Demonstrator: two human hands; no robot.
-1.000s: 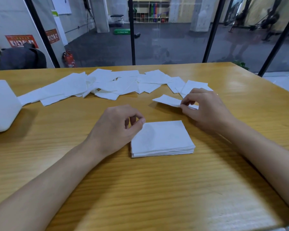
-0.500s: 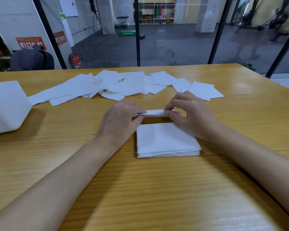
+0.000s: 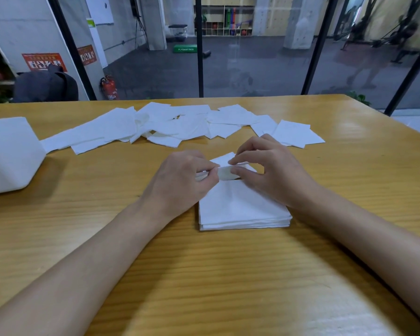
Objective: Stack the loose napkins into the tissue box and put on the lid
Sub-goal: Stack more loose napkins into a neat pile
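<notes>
Glossy grained wood table (image 3: 83, 238), soft matt paper napkins (image 3: 121, 127), smooth white plastic box (image 3: 7, 154).

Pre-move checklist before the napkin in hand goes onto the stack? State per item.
1. Grip: ok. Left hand and right hand both pinch the napkin.
2. Napkin flat and square: not ok. It is bent between the fingers, one corner sticking up.
3. Napkin over the stack: ok. It is held at the stack's far edge.
4. Stack tidy: ok. The visible edges line up.
5. Loose napkins gathered: not ok. Many lie spread across the far side of the table.
6. Box ready to load: cannot tell. It sits at the left edge of view and its opening does not show.
</notes>
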